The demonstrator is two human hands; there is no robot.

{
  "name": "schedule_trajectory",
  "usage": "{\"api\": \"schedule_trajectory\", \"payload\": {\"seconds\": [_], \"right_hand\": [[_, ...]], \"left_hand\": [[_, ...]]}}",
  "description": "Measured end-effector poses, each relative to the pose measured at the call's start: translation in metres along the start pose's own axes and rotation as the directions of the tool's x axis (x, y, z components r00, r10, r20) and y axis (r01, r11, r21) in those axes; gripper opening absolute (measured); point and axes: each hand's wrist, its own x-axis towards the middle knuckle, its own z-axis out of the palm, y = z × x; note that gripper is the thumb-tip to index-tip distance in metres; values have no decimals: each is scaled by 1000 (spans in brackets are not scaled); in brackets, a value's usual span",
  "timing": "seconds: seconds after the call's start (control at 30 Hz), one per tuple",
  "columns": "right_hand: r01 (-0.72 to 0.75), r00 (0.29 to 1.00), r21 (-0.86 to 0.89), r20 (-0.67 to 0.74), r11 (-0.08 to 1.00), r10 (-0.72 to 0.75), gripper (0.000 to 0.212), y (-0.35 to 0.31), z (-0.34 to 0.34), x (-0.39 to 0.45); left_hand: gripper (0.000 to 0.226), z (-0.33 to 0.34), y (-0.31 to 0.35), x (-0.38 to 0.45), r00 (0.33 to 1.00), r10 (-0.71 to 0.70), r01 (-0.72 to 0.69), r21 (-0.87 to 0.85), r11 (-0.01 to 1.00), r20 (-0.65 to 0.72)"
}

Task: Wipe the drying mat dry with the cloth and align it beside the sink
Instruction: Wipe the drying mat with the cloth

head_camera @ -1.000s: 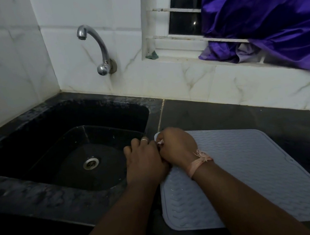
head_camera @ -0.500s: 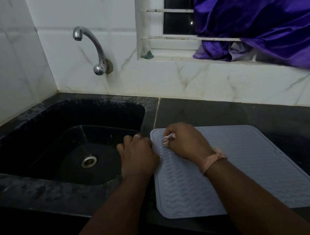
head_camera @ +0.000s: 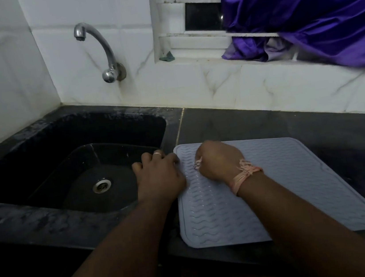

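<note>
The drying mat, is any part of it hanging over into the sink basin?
No, the drying mat lies flat on the dark counter, wholly to the right of the sink.

Both forearms bare, no sleeves. Left hand (head_camera: 159, 178): metal ring (head_camera: 158, 153) on one finger. Right hand (head_camera: 218, 162): frayed pale pink thread band (head_camera: 244, 175) tied round wrist.

Left hand (head_camera: 159, 178) and right hand (head_camera: 218, 162) curled, side by side
</note>
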Motion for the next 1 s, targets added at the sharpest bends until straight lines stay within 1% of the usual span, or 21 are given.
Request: {"api": "schedule_trajectory", "payload": {"seconds": [0.13,0.2,0.27,0.33,0.43,0.53,0.6,0.83,0.93,1.0], "right_hand": [[-127,991,-14,39,992,128,20,34,-10,-2],[-148,988,-20,34,989,148,18,40,-12,-4],[-131,991,-14,17,991,132,14,36,-12,-4],[-94,996,42,-1,995,95,13,21,-11,-2],[-6,1000,116,-24,993,9,14,-5,-4,0],[64,996,85,-63,994,-59,20,-15,4,-6],[61,996,76,-70,995,-55,22,-10,6,-10],[-68,992,1,-104,998,67,17,49,1,-25],[-188,979,-34,-91,982,185,18,84,-10,-31],[-272,960,-24,-80,962,270,17,104,-17,-35]], "left_hand": [[40,1,1,0,1000,-6,6,6,1000,3],[41,1,1,0,1000,-4,4,8,1000,0],[41,2,2,-1,1000,9,-9,13,1000,-10],[41,1,2,-1,999,32,-31,5,999,-9],[38,1,2,-2,997,69,-69,-13,998,-17],[35,1,2,-2,997,72,-71,28,997,-19],[34,1,0,-2,998,55,-54,49,997,-33],[28,7,0,1,997,42,-37,77,996,-72],[27,8,1,1,996,45,-39,75,996,-72],[26,8,1,0,996,52,-45,86,995,-79]]}}
